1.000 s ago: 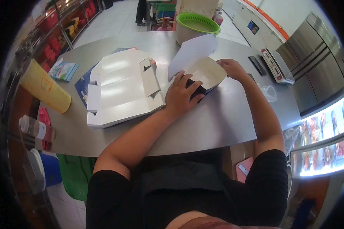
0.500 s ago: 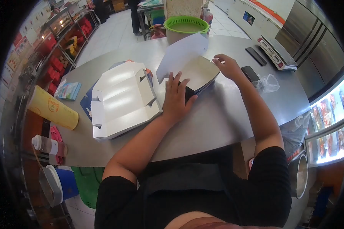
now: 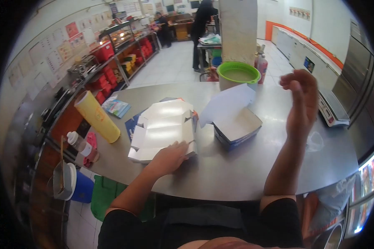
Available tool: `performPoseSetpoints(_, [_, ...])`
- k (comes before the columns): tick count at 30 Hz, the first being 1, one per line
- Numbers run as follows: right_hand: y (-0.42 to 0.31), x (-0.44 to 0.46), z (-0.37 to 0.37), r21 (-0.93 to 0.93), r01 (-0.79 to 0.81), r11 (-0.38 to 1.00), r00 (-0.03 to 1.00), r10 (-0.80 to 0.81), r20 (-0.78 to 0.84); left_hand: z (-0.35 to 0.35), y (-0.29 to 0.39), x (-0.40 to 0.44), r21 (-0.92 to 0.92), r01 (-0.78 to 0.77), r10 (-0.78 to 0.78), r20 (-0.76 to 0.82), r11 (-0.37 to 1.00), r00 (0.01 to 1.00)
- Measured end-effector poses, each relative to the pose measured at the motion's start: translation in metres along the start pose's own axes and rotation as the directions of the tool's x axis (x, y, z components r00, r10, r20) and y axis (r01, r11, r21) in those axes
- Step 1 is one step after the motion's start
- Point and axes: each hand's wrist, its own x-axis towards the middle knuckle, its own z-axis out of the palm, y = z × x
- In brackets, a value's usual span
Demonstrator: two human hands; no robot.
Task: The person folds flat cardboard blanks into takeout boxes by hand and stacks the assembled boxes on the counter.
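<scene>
Left hand (image 3: pixel 170 157) down on the stack of flat carton blanks (image 3: pixel 164 133), right at the near, right-hand corner! Fingers stretched over the top sheet; whether the thumb has a pinch on it, I cannot tell. The stack runs forward from that hand and off to its left, its longer axis seemingly pointing away from the person. The left hand is clearly the nearer one: the right hand (image 3: pixel 303 99) is up in the air, well apart, fingers loosely curled, thumb apart from them, nothing visible in its grasp.

And between the two, on the steel table (image 3: pixel 220 174), sits the open box (image 3: pixel 237 135), just right of the stack and touched by neither hand. Dark blue outside, pale inside, white lid tilted up toward the back left. The blanks? Glossy white faces up, creased into panels, slots along the sides, lying flat.
</scene>
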Motion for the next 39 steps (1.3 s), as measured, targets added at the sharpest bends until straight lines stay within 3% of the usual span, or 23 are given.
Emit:
performPoseSetpoints(3, [0.006, 0.001, -0.010, 0.027, 0.059, 0.998, 0.994, -0.057, -0.091, -0.002, -0.012, -0.005, -0.077, -0.002, 0.000, -0.026, 0.997, 1.000])
performPoseSetpoints(7, [-0.004, -0.002, -0.012, 0.003, 0.025, 1.000, 1.000, -0.025, 0.005, -0.004, -0.022, 0.000, -0.250, 0.000, -0.024, -0.093, 0.968, 0.995])
performPoseSetpoints(10, [-0.010, -0.004, -0.020, 0.060, 0.027, 0.998, 0.996, -0.032, 0.080, -0.010, -0.025, 0.009, -0.264, 0.096, -0.096, 0.013, 0.960, 0.995])
performPoseSetpoints(13, [-0.008, -0.009, -0.017, 0.125, 0.031, 0.992, 0.997, -0.039, 0.059, -0.027, -0.027, 0.015, -0.390, 0.116, -0.088, 0.089, 0.913, 0.992])
performPoseSetpoints(14, [-0.004, -0.012, -0.010, 0.163, 0.027, 0.986, 0.998, -0.036, 0.050, -0.029, -0.023, 0.017, -0.397, 0.020, -0.057, -0.080, 0.918, 0.995])
performPoseSetpoints(16, [0.005, -0.030, 0.020, 0.266, -0.071, 0.961, 0.995, 0.051, 0.082, -0.030, -0.009, 0.023, -0.362, -0.171, 0.007, -0.411, 0.916, 0.911])
performPoseSetpoints(17, [-0.001, -0.043, 0.039, 0.071, -0.110, 0.991, 0.979, 0.096, 0.180, -0.032, 0.009, 0.027, -0.614, -0.294, -0.042, -0.471, 0.733, 0.881])
performPoseSetpoints(18, [0.000, -0.059, 0.062, 0.000, -0.069, 0.998, 0.948, 0.065, 0.313, -0.033, 0.035, 0.032, -0.786, -0.404, -0.112, -0.507, 0.468, 0.855])
performPoseSetpoints(19, [0.007, -0.084, 0.090, 0.161, -0.128, 0.979, 0.898, 0.045, 0.437, -0.033, 0.061, 0.034, -0.826, -0.486, -0.167, -0.543, 0.285, 0.823])
performPoseSetpoints(20, [0.009, -0.113, 0.109, 0.146, -0.119, 0.982, 0.844, 0.023, 0.536, -0.029, 0.095, 0.029, -0.846, -0.530, -0.285, -0.523, 0.057, 0.803])
performPoseSetpoints(21, [0.012, -0.126, 0.127, 0.170, -0.116, 0.979, 0.783, -0.015, 0.622, -0.016, 0.106, 0.028, -0.789, -0.584, -0.265, -0.532, -0.190, 0.805])
performPoseSetpoints(23, [0.032, -0.132, 0.126, 0.245, -0.029, 0.969, 0.806, -0.122, 0.579, 0.019, 0.122, 0.019, -0.803, -0.596, -0.214, -0.583, 0.005, 0.784])
performPoseSetpoints(24, [0.050, -0.120, 0.120, 0.244, 0.033, 0.969, 0.810, -0.169, 0.561, 0.033, 0.137, 0.010, -0.789, -0.612, -0.116, -0.615, 0.065, 0.780])
performPoseSetpoints(25, [0.070, -0.111, 0.115, 0.210, -0.112, 0.971, 0.871, -0.006, 0.491, 0.040, 0.147, 0.005, -0.768, -0.630, -0.014, -0.635, 0.118, 0.772])
performPoseSetpoints(26, [0.085, -0.101, 0.108, 0.188, -0.259, 0.948, 0.897, 0.164, 0.410, 0.033, 0.139, 0.005, -0.670, -0.637, 0.281, -0.573, 0.381, 0.770])
performPoseSetpoints(27, [0.093, -0.087, 0.098, 0.090, -0.273, 0.958, 0.924, 0.235, 0.300, 0.021, 0.123, 0.002, -0.478, -0.657, 0.523, -0.398, 0.583, 0.754])
performPoseSetpoints(28, [0.095, -0.076, 0.088, -0.006, -0.301, 0.954, 0.937, 0.297, 0.182, 0.011, 0.109, -0.001, -0.226, -0.684, 0.671, -0.142, 0.694, 0.727])
performPoseSetpoints(30, [0.076, -0.057, 0.069, -0.090, -0.176, 0.980, 0.978, 0.184, 0.101, 0.009, 0.076, 0.002, -0.082, -0.498, 0.485, -0.133, 0.863, 0.864])
performPoseSetpoints(32, [0.061, -0.044, 0.059, -0.052, -0.093, 0.994, 0.993, 0.096, 0.066, 0.013, 0.028, 0.014, 0.116, -0.292, 0.308, -0.160, 0.949, 0.938])
performPoseSetpoints(35, [0.052, -0.036, 0.051, -0.015, -0.046, 0.999, 0.998, 0.047, 0.051, 0.012, -0.014, 0.016, -0.249, -0.185, 0.173, -0.070, 0.951, 0.982])
performPoseSetpoints(39, [0.052, -0.034, 0.046, 0.018, -0.114, 0.993, 0.991, 0.113, 0.069, -0.002, -0.016, 0.017, -0.303, -0.163, 0.149, -0.068, 0.939, 0.986])
